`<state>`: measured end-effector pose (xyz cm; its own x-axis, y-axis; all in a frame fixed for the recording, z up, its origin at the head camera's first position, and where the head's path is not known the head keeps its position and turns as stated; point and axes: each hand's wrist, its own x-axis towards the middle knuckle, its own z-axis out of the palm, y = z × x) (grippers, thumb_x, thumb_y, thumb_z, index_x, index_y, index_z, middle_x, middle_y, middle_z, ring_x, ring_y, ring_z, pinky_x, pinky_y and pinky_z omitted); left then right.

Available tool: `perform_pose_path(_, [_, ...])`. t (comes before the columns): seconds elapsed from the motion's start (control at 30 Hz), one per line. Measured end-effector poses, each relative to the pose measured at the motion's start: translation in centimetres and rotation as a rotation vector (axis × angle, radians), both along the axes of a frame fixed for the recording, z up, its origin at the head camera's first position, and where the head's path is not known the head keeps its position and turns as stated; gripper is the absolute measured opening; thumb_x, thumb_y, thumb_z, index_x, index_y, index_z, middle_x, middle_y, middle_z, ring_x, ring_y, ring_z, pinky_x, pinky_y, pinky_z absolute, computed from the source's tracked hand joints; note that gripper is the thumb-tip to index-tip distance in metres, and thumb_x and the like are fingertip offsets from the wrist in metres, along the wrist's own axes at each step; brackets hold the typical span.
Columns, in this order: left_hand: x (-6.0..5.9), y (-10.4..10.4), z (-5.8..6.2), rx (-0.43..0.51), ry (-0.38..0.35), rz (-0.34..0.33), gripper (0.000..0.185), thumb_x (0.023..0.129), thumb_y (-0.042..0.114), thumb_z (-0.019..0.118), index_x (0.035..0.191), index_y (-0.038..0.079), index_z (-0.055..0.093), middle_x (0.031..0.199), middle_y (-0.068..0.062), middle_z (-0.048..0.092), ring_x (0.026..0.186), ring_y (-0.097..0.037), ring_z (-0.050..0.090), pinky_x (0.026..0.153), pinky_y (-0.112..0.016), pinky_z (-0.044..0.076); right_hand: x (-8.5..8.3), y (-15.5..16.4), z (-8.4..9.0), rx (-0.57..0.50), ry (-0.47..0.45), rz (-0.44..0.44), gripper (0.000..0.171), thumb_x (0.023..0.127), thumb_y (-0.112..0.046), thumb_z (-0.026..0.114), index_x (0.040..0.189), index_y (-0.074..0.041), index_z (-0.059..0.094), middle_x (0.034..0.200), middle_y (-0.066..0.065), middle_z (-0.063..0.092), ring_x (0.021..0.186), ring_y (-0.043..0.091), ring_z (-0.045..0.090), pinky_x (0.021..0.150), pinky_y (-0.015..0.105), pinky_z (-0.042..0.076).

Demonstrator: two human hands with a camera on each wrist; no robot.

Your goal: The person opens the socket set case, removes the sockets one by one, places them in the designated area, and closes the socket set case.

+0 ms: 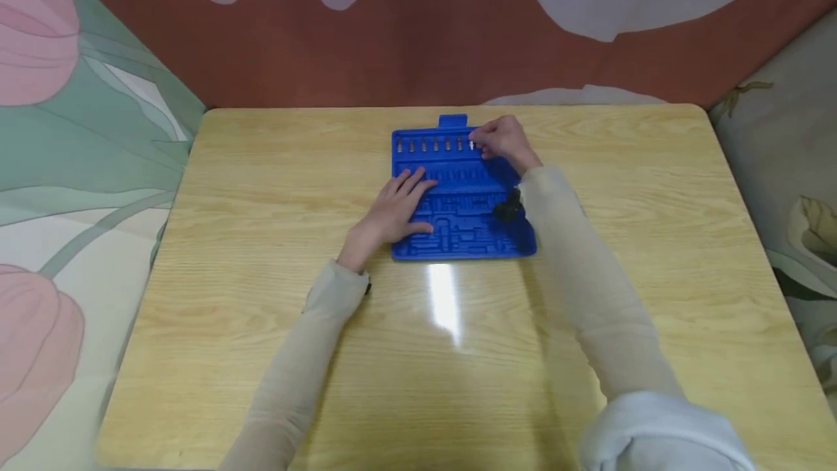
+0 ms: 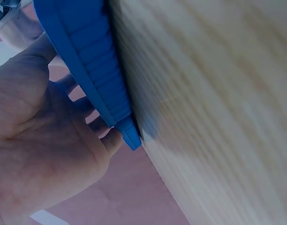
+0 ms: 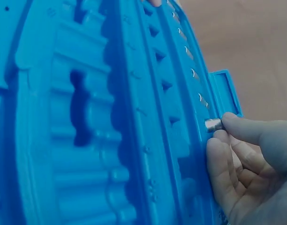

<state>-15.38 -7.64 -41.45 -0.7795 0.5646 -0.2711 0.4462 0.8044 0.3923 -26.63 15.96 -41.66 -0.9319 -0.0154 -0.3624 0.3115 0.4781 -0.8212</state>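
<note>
A blue moulded plastic case [image 1: 461,227] lies open on the table. My left hand [image 1: 392,215] rests across its left side with fingers spread; the left wrist view shows the palm [image 2: 45,145] alongside the case's edge. At the far right of the case, my right hand [image 1: 506,142] pinches a small silver metal socket [image 3: 212,124] between thumb and fingertips, at the end of a row. Several similar sockets [image 1: 423,145] sit in the slots to its left. The fingers hide part of the pinched socket and the row's right end.
The case's latch tab [image 1: 453,121] sticks out at its far edge. Wood-patterned tabletop [image 1: 281,187] extends around the case. Behind it hangs a reddish-brown printed cloth [image 1: 392,57], with floral cloth [image 1: 85,166] at the left.
</note>
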Motion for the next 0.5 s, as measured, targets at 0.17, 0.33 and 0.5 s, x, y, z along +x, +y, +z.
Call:
perform_pose_path(0.17, [0.15,-0.19,-0.11,0.012,0.007,-0.004,0.079,0.093,0.043,0.062,0.154,0.013,0.021,0.160,-0.015,0.007,0.146,-0.033,0.001,0.117,-0.045,0.002,-0.24,-0.04,-0.34,-0.062,-0.028,-0.061,0.035,0.092,-0.021,0.067,0.113,0.007,0.066,0.082,0.006,0.062,0.060,0.010,0.060,0.060,0.020,0.055])
perform_pose_path(0.33, [0.01,-0.21,-0.51,0.009,0.003,0.001,0.081,0.091,0.045,0.063,0.154,0.015,0.020,0.161,-0.013,0.005,0.146,-0.032,0.000,0.117,-0.044,0.001,-0.56,0.08,-0.55,-0.151,-0.055,-0.121,0.038,0.092,-0.021,0.067,0.119,0.006,0.065,0.082,0.003,0.063,0.059,0.008,0.059,0.060,0.019,0.054])
perform_pose_path(0.5, [-0.33,-0.18,-0.64,-0.006,0.007,0.003,0.082,0.091,0.047,0.062,0.154,0.016,0.020,0.161,-0.012,0.005,0.146,-0.032,0.000,0.117,-0.045,0.001,-0.74,0.22,-0.36,-0.148,-0.061,-0.091,0.038,0.093,-0.020,0.065,0.120,0.006,0.064,0.086,0.005,0.064,0.062,0.008,0.059,0.062,0.019,0.055])
